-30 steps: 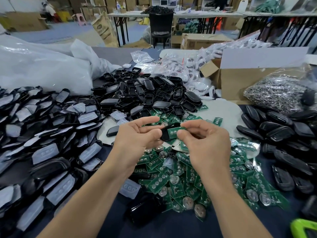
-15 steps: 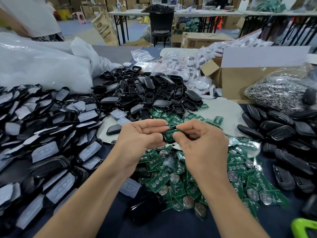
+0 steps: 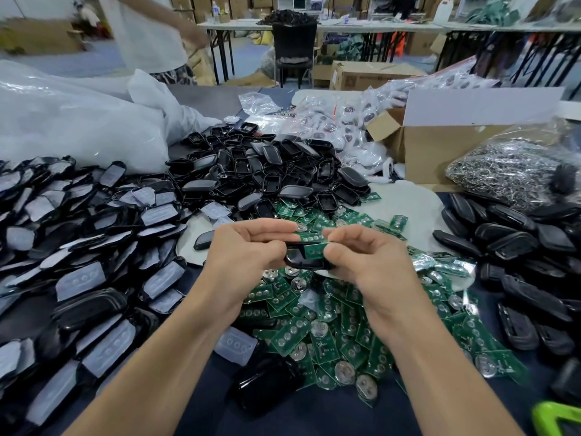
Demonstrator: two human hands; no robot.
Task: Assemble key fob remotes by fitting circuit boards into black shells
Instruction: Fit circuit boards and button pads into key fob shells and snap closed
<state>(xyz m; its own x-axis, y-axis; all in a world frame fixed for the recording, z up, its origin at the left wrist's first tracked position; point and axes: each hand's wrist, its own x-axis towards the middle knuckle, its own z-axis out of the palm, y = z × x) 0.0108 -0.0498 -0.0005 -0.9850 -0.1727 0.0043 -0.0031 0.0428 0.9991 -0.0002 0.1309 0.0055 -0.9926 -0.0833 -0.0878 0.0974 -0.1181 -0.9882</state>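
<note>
Shell (image 3: pixel 300 263) tilted into view; left hand (image 3: pixel 245 256) grips it, right hand (image 3: pixel 367 267) pinches board (image 3: pixel 314 250) (green).

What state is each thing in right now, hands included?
left hand, grips the black shell.
right hand, pinches the circuit board.
black shell, held off the table between both hands.
circuit board, at the shell's opening; fully seated or not, cannot tell.
cardboard box, flap open.
spare boards, loose in a heap.

Left hand (image 3: pixel 248 247): centre, fingers curled round black shell (image 3: pixel 301 262)
Right hand (image 3: pixel 367 262): just right, fingertips pinching circuit board (image 3: pixel 314 250)
</note>
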